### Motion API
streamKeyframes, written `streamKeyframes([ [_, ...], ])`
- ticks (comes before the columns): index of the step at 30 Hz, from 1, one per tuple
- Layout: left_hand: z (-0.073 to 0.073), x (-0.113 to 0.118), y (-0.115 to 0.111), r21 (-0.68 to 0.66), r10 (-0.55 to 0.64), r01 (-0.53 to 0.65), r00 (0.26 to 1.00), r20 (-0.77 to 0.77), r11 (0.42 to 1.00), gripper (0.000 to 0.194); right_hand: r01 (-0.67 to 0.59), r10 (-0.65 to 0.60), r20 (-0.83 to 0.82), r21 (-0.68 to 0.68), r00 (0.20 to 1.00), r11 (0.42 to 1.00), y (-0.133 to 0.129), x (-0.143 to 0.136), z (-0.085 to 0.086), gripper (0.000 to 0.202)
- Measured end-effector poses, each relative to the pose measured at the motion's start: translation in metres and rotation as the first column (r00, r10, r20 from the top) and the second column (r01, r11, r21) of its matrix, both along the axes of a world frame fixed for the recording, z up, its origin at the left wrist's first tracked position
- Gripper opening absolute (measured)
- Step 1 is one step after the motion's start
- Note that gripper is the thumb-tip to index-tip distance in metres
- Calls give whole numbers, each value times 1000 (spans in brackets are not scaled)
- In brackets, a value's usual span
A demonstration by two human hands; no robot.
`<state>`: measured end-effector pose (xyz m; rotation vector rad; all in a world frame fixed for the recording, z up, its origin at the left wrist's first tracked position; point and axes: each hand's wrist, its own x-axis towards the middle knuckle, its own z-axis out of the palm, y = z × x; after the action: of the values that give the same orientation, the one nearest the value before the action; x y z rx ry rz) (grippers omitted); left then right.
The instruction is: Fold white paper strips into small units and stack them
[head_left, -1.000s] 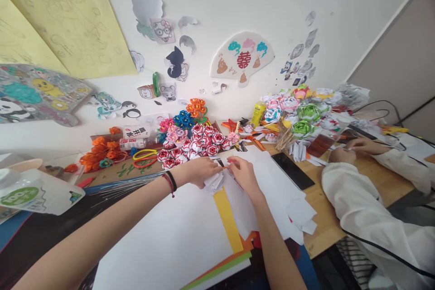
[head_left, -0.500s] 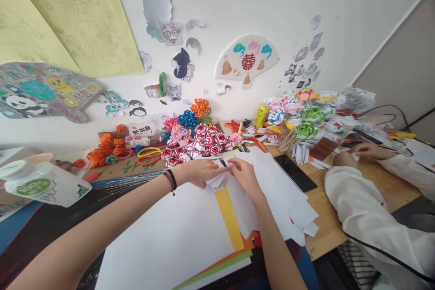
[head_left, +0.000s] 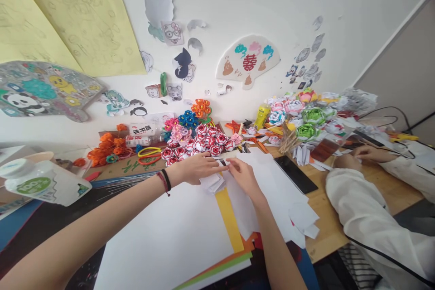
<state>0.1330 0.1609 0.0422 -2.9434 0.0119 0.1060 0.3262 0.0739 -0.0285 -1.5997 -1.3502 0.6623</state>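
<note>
My left hand (head_left: pixel 197 168) reaches over the top of a large white sheet (head_left: pixel 170 231), palm down, its fingers stretched out and apart. Under and beside its fingers lies a small stack of white paper pieces (head_left: pixel 214 183). Close to its fingertips, my right hand (head_left: pixel 242 173) has thumb and fingers pressed together; whatever is between them is too small to make out. A yellow strip of paper (head_left: pixel 228 219) shows along the white sheet's right edge, with orange and green sheets below.
Red and white paper flowers (head_left: pixel 207 141) sit behind my hands. A black phone (head_left: pixel 295 173) lies to the right, near another person's hands and white sleeves (head_left: pixel 353 199). At the left stands a white bottle (head_left: pixel 44 181).
My left hand has lifted and shifted slightly up, its fingers now spread, uncovering more of the small paper stack. My right hand stays nearly in place.
</note>
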Motion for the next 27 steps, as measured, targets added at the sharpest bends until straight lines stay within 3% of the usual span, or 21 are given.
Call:
streamKeyframes([
  [5,13,-14,1,49,70,-72,996,57,996,111,-64,66,-10,126,998,990,-2,-14,6,32],
  [9,15,-15,1,84,139,-147,986,90,986,93,-186,190,-69,58,979,981,-1,-29,2,46],
  [13,18,-16,-6,88,198,-206,976,89,975,81,-227,221,-106,-48,970,973,-2,-34,-5,69],
  [17,18,-38,-23,77,340,-367,910,235,927,39,-164,169,144,-47,975,985,-9,-43,2,83],
  [21,-5,-68,-48,-126,568,-569,725,389,813,23,-79,101,499,-65,861,995,-16,-66,13,87],
  [27,-54,-85,-79,-289,684,-632,568,457,719,19,39,132,697,-224,705,974,-12,-103,20,93],
])
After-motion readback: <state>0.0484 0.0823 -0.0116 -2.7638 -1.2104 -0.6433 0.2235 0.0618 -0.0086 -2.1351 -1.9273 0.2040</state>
